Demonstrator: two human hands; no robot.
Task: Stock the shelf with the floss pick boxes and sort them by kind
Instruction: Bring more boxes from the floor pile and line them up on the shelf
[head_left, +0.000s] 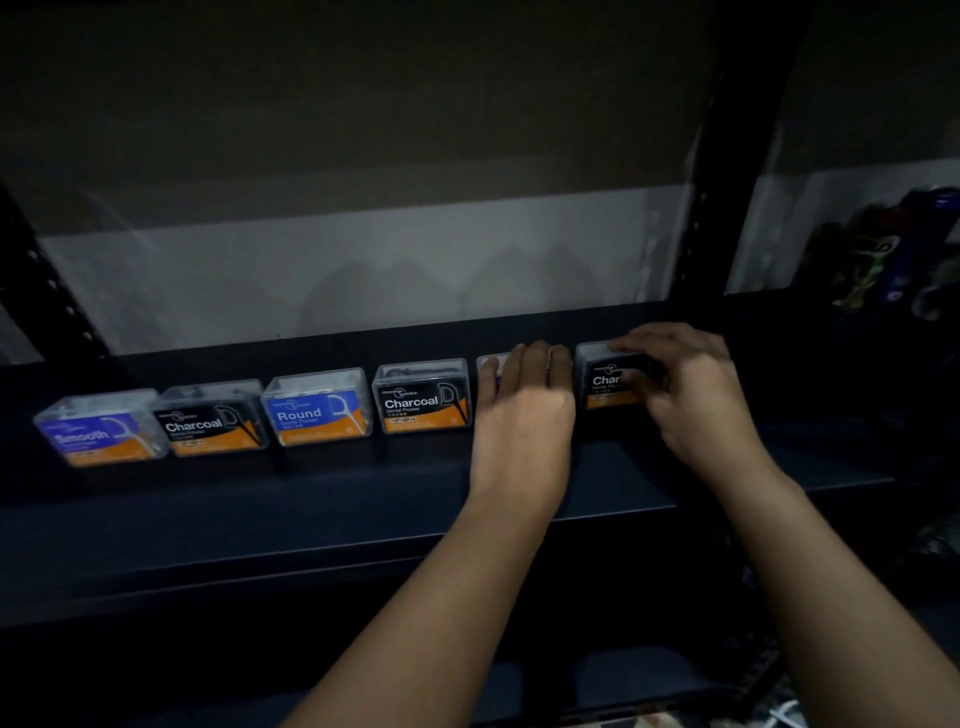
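1. 6 floss pick boxes stand in 1 row on the dark shelf (311, 519); 3 Charcoal, 1 Smooth box (101, 428), 1 Round box (317, 408), 1 mostly hidden.
2. Charcoal boxes: second from left (210, 418); fourth (422, 396); rightmost Charcoal box (605, 376).
3. Left hand (524, 410) wraps the hidden box (491, 364), label unreadable; right hand (691, 389) grips the rightmost Charcoal box.

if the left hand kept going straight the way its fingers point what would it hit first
The left hand already covers a mostly hidden box; its fingers point toward the shelf's rear. Past that box, the pale back wall looks next, though depth is unclear.
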